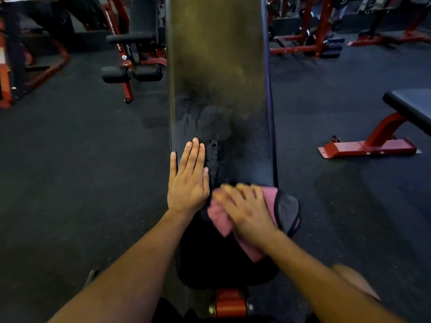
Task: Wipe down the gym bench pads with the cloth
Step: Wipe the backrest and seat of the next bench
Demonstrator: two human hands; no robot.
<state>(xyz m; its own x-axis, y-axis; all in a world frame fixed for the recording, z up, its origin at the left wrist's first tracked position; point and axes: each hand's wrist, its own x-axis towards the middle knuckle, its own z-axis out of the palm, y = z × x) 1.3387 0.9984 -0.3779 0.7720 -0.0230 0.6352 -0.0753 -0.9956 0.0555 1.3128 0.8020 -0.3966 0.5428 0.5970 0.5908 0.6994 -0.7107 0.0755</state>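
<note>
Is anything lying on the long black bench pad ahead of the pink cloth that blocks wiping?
Only the left hand, flat on the long black bench pad beside the pink cloth; the rest ahead looks bare.

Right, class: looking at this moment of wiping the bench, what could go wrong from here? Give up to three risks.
1. The right hand is blurred with motion, and part of the pink cloth hangs past the edge of the long pad; the cloth may slide off.
2. The left hand lies flat beside wet droplets; it may slip or smear them.
3. The streaky patch farther up the long pad could get missed.
</note>
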